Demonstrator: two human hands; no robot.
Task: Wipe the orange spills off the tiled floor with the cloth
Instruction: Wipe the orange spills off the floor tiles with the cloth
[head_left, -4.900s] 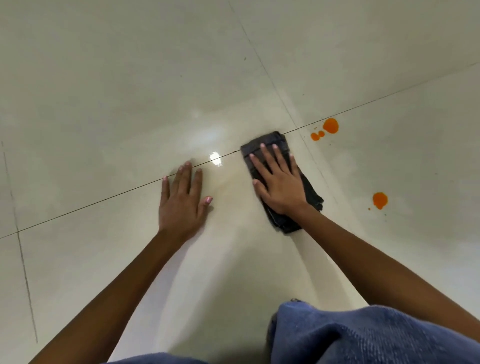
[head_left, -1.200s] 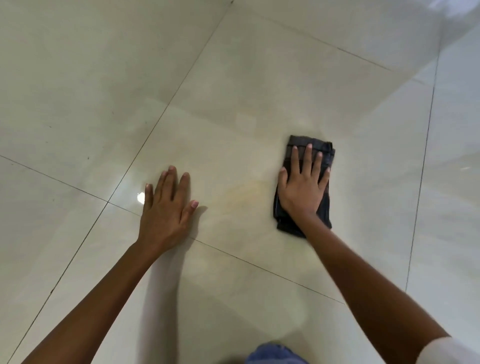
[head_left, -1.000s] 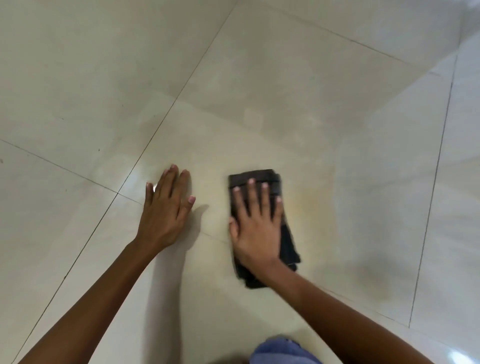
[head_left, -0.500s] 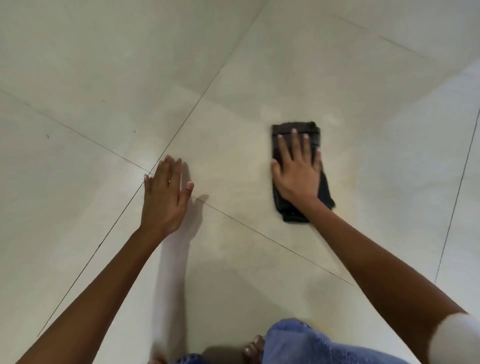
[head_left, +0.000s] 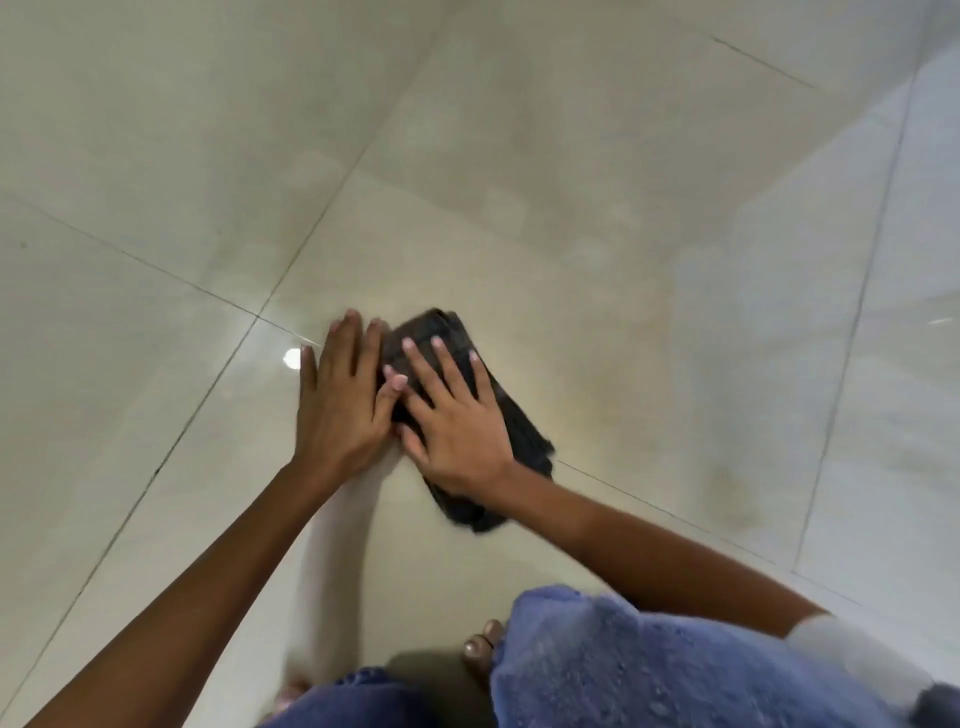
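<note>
Cloth under flat right hand, left hand alongside

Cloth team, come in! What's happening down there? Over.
Right hand flat on dark cloth. Left hand flat on floor, beside it. No orange showing.

Dark grey cloth, glossy cream tiled floor with thin dark grout lines, blue garment.

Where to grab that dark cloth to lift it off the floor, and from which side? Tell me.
Grip the folded dark cloth along its right long edge, coming from the right. That edge lies bare on the tiled floor; the right hand lies flat on top, and the left hand crowds the left edge.
</note>
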